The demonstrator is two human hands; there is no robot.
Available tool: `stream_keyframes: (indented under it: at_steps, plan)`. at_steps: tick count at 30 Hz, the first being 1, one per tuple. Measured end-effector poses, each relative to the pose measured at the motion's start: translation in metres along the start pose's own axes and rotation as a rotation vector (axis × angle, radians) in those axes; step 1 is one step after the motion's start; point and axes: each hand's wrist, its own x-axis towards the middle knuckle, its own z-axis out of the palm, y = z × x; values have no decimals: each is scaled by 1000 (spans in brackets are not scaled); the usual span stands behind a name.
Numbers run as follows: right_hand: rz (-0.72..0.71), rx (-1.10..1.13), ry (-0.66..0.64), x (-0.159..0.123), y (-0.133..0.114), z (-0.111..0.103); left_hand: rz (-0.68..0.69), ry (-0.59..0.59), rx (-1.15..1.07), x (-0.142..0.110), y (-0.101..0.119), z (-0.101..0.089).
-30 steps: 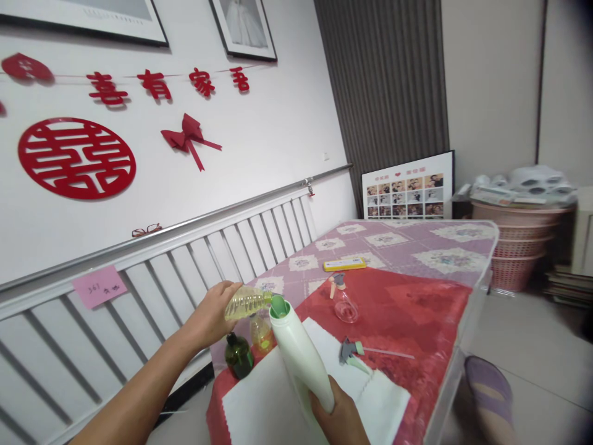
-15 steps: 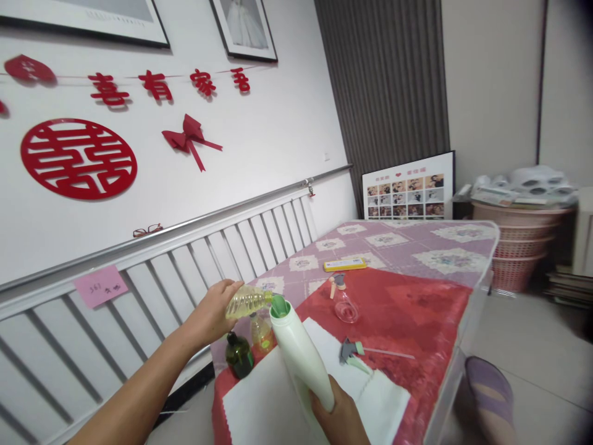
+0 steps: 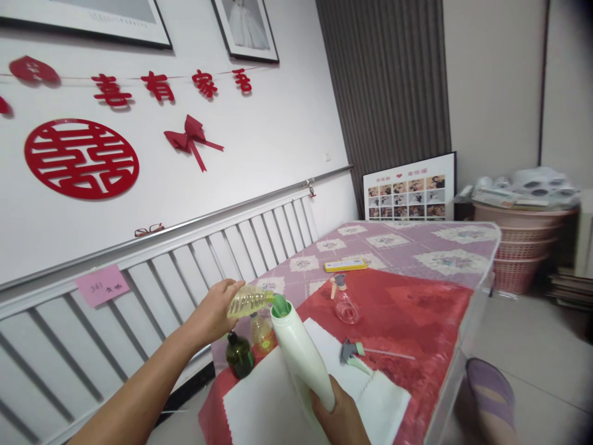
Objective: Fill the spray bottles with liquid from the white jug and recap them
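So there's just the one view here, from a camera on the person's head, looking forward and down over a table [image 3: 407, 242]. The left hand [image 3: 217, 309] and right hand [image 3: 341, 408] sit pretty near the lens, low in the shot, with the left forearm coming in from the bottom left corner. It takes in a lot: the white wall [image 3: 278, 123] slants away on the left, ribbed grey panel [image 3: 389, 80] and baskets [image 3: 514, 272] are farther off, and a slipper [image 3: 488, 386] shows down at lower right.
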Motion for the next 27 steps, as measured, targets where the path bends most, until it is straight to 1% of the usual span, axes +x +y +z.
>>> stream_keyframes:
  at_steps: [3,6,9,13,17,21,27]
  plan:
    - [7,-12,-18,0,-1,0,5,1,4,0,1,0]
    - [2,-11,22,-1,-4,0,11,13,3,0,2,-1]
    - [-5,-13,27,0,-5,0,23,21,-5,0,2,-1]
    - [4,-10,-23,1,-4,-1,26,29,-23,0,-1,0]
    - [0,-18,-2,1,-1,-2,21,25,-13,1,1,-1]
    - [-3,-46,-70,2,6,-2,16,20,2,0,4,-2]
    - [-7,-66,-74,3,8,-1,12,21,13,1,4,-2]
